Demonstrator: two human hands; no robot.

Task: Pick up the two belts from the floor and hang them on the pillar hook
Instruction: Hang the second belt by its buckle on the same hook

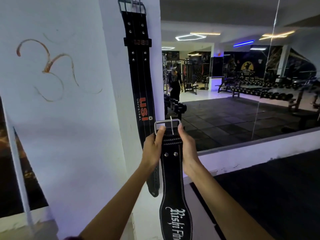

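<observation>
While one belt (138, 80) hangs on the pillar (110, 101) beside a mirror (242, 84), both hands (170, 146) grip the second belt (171, 179).

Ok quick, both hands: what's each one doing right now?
Left hand: closed on the second belt, gripping just below its buckle.
Right hand: closed on the same belt's other edge.
The first belt hangs on the pillar, untouched.

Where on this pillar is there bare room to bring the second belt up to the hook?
Bare white pillar face lies left of the hanging black USI belt. The top is crowded: its steel buckle fills the hook. Both hands hold the white-stitched black belt lower down, by the mirror.
</observation>
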